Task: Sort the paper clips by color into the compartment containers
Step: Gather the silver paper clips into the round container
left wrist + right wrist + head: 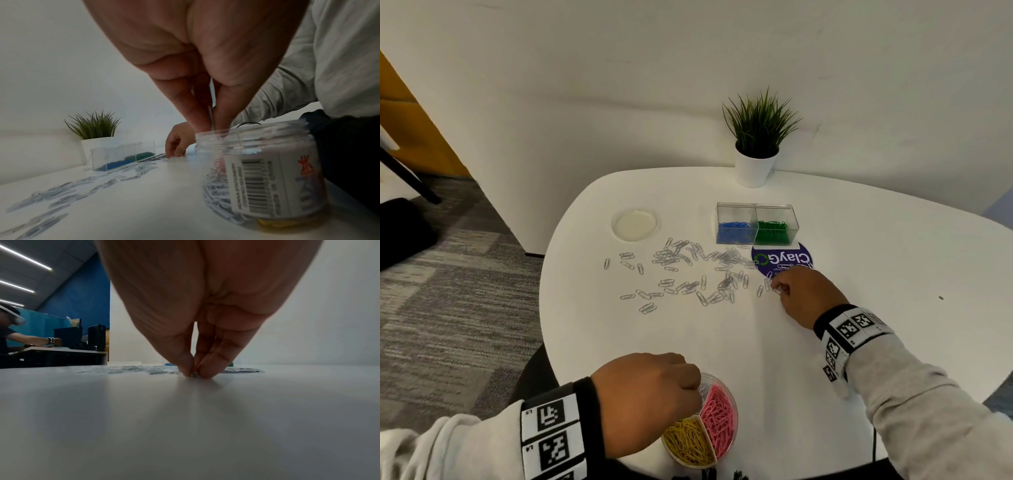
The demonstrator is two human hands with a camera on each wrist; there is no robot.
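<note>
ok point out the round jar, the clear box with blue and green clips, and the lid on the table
round jar (257, 134), left wrist view, on its clear rim
clear box (756, 214), head view, on its upper wall
lid (635, 224), head view, on its flat middle

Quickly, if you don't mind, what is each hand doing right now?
Left hand: fingers pinch a white paper clip over the round jar.
Right hand: fingers pinch a white clip lying on the table.
</note>
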